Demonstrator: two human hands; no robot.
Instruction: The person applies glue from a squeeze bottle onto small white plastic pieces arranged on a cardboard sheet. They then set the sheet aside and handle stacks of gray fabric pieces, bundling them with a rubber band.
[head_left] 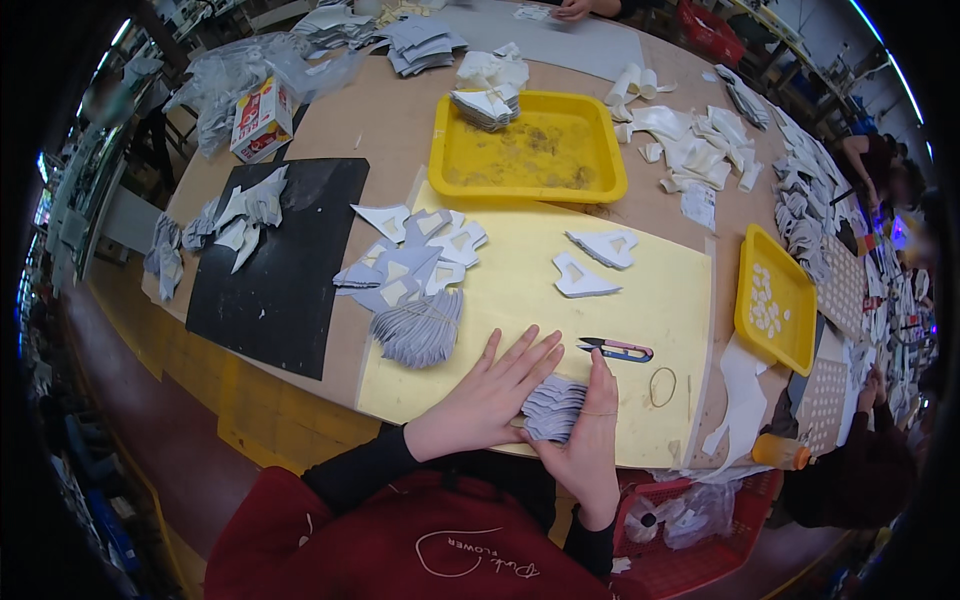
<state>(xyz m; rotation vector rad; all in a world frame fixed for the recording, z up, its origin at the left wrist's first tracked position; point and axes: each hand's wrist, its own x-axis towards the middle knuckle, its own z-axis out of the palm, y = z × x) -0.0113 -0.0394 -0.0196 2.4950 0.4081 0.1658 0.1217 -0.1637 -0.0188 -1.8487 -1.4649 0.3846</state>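
Observation:
Between my hands, close to the table's near edge, a stack of grey fabric cut pieces (554,408) stands with its layered edges facing up. My left hand (478,400) lies flat along its left side, fingers stretched out and angled to the far right. Around the stack's right side curves my right hand (588,452), thumb at its near end, fingers pointing away. Beyond the right fingertips rest thread snips (628,351) with dark blades. A loose rubber band (662,387) lies to their right. Farther left sits a larger banded stack of grey pieces (415,330).
Loose grey-white cut pieces (400,265) and two separate white pieces (590,285) lie on the yellow sheet (510,290). A yellow tray (530,190) stands beyond; another yellow tray (750,300) is at right. A black board (270,280) lies left, a red basket (690,575) near right.

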